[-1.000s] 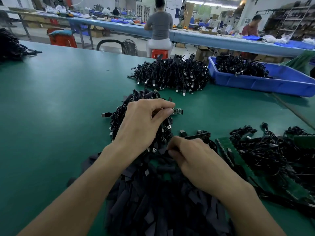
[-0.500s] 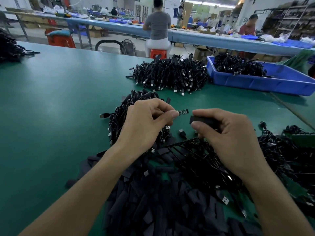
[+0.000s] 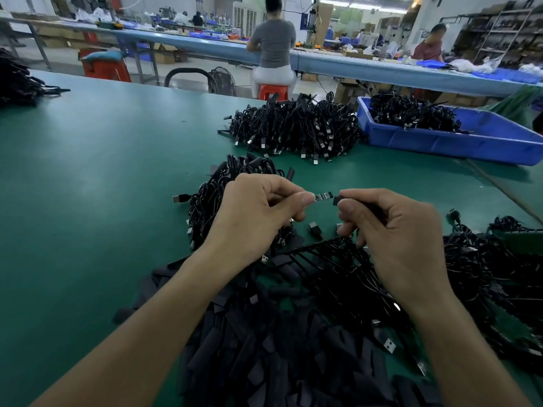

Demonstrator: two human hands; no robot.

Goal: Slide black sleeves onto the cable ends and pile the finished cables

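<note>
Facing cable end (image 3: 324,196), sleeve (image 3: 338,200) between fingers (image 3: 348,207)

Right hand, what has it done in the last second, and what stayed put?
The right hand picked a black sleeve from the sleeve pile, raised it and brought it close to the cable end. The left hand kept pinching that end; the cable heaps stayed.

Two hands: one left hand (image 3: 255,212), one right hand (image 3: 396,233). Between them are one bare cable end (image 3: 324,196) and one black sleeve (image 3: 336,200). One heap of loose sleeves (image 3: 264,348) lies nearest. Four cable heaps sit on the table (image 3: 88,201): middle heap (image 3: 211,192), far heap (image 3: 293,130), right heap (image 3: 484,259), far-left heap (image 3: 14,80). One blue bin (image 3: 440,142) holds a fifth.
</note>
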